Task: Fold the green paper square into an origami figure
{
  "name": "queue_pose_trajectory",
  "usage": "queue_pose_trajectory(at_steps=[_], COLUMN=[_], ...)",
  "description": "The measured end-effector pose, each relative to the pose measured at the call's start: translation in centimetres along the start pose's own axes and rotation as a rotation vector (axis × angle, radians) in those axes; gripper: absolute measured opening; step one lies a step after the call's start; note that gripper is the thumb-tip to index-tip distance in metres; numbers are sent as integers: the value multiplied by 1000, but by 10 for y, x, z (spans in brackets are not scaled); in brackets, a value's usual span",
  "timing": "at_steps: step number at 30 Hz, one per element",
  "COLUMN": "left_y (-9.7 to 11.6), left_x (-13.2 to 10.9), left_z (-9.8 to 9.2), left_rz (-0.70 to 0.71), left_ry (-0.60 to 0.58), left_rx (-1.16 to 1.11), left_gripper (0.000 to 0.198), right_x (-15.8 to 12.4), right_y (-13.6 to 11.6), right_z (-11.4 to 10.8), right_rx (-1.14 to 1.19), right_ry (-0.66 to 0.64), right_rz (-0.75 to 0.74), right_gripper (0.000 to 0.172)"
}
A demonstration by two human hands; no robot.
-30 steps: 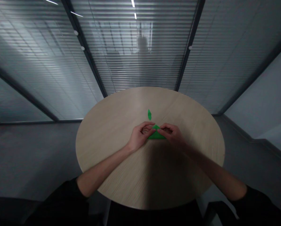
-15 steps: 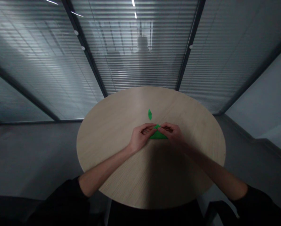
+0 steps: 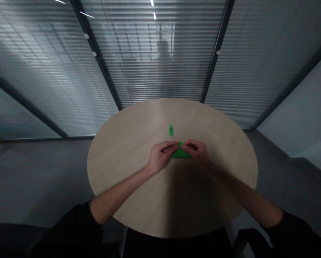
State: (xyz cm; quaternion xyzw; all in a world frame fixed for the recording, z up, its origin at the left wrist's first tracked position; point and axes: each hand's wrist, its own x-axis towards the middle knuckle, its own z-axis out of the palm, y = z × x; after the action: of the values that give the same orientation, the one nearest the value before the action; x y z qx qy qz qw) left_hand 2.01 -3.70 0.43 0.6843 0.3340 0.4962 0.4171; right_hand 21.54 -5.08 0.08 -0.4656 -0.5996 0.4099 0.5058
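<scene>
A green sheet of paper (image 3: 181, 154), folded into a triangle with its long edge toward me, lies on the round wooden table (image 3: 128, 143). My left hand (image 3: 160, 154) pinches its left side near the top, thumb and fingers together. On the other side my right hand (image 3: 198, 150) pinches the paper close to the same top corner. Both thumbs rest on the paper almost tip to tip; the fingers hide part of its slanting edges. Beyond the hands lies a small, narrow green folded piece (image 3: 171, 130), apart from both, which looks like paper.
Glass panels with blinds (image 3: 160, 79) stand behind the table's far edge, showing a dim reflection. A pale wall (image 3: 305, 107) rises at the right. Part of a dark chair (image 3: 253, 238) shows at the lower right. My shadow falls on the table's near half.
Almost nothing differs. Both hands keep their pinch on the green paper, and the small green piece stays in its place.
</scene>
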Motion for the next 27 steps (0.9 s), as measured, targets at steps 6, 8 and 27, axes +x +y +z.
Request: queue_pose_trajectory(at_steps=[6, 8, 27], left_y=[1, 2, 5], left_x=[0, 0, 0], left_z=[0, 0, -1], left_rz=[7, 13, 43], left_ry=[4, 0, -6], left_rx=[3, 5, 34], left_gripper=[20, 20, 20], right_x=[0, -1, 0], right_y=[-3, -3, -3], right_z=[-1, -1, -1], right_rx=[26, 13, -2], right_ry=[-18, -17, -12], right_rz=[2, -3, -29], right_gripper=[33, 32, 31])
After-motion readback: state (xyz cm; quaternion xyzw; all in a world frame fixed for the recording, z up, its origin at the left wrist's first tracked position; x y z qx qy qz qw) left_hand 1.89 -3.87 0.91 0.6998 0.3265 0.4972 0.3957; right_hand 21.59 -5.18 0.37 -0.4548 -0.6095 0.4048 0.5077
